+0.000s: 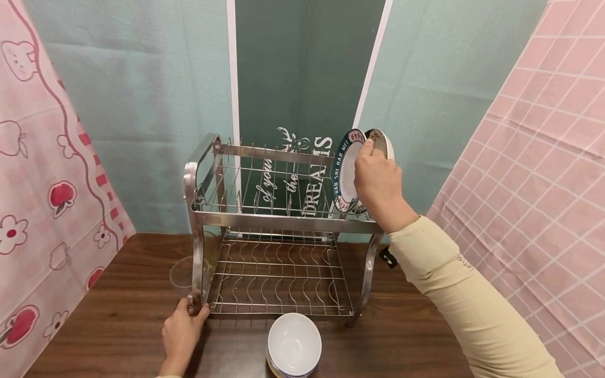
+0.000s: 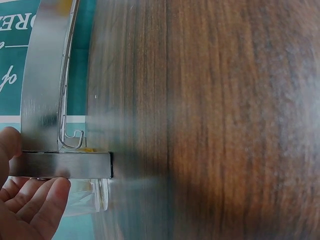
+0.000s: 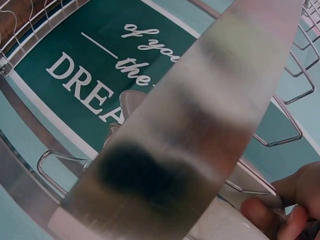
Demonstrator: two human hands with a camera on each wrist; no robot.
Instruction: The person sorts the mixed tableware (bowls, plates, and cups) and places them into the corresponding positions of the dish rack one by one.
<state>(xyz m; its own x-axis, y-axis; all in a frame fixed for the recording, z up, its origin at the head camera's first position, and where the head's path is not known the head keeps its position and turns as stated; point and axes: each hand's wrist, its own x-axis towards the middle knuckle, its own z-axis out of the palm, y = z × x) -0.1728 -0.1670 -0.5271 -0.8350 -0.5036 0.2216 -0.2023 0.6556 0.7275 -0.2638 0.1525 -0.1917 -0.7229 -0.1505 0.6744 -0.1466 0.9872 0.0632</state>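
A two-tier metal dish rack [image 1: 288, 223] stands on the wooden table. At its front left leg, my left hand [image 1: 181, 331] grips the metal, thumb on one side and fingers on the other; the left wrist view shows this hand [image 2: 35, 195] around the bar. Up at the right end of the top tier, my right hand [image 1: 380, 181] pinches a plate with a grey-brown patterned surface [image 1: 379, 137]. Standing on edge just left of it is a white plate with a blue lettered rim [image 1: 337, 173]. In the right wrist view, the rack's metal bar [image 3: 175, 130] hides much of the plates.
White bowls [image 1: 294, 344], stacked, sit on the table in front of the rack. A clear plastic or glass container [image 1: 181, 275] is by the rack's left leg. The lower tier [image 1: 283, 278] has rows of wavy wire. Curtains hang behind and at both sides.
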